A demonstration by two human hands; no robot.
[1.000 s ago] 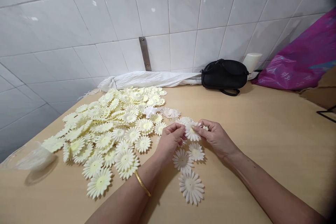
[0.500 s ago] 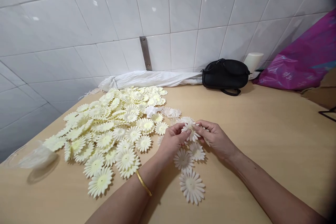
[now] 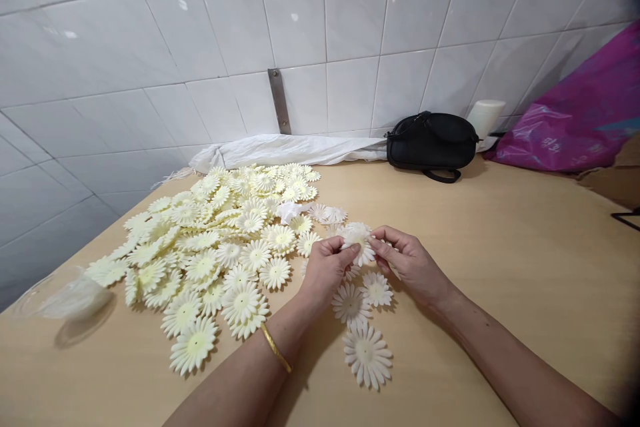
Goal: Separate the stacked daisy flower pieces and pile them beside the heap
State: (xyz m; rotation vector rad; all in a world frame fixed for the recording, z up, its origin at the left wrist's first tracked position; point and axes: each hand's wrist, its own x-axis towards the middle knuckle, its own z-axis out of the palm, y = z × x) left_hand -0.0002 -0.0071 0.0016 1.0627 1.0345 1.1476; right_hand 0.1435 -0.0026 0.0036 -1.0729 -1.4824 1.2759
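Observation:
A white daisy-shaped petal piece (image 3: 364, 251) is held between my two hands above the table. My left hand (image 3: 327, 267) pinches its left edge with thumb and fingers. On the opposite edge, my right hand (image 3: 403, 257) grips it with thumb and forefinger. Whether it is one layer or several stacked, I cannot tell. Loose white petal pieces lie below my hands, the nearest to me being a large one (image 3: 367, 355) and a smaller one (image 3: 377, 289) above it. Left of my hands spreads a big heap of pale yellow petal pieces (image 3: 200, 263).
A black zip case (image 3: 433, 141) and a white bottle (image 3: 486, 115) stand by the tiled wall. A purple plastic bag (image 3: 560, 123) is at the back right. A clear plastic bag (image 3: 77, 299) lies at the left edge. White cloth (image 3: 300, 150) runs along the wall.
The petal piece in my hands has tilted slightly and moved a little to the left. My fingers have shifted slightly on its edges. The pieces on the table rest as before.

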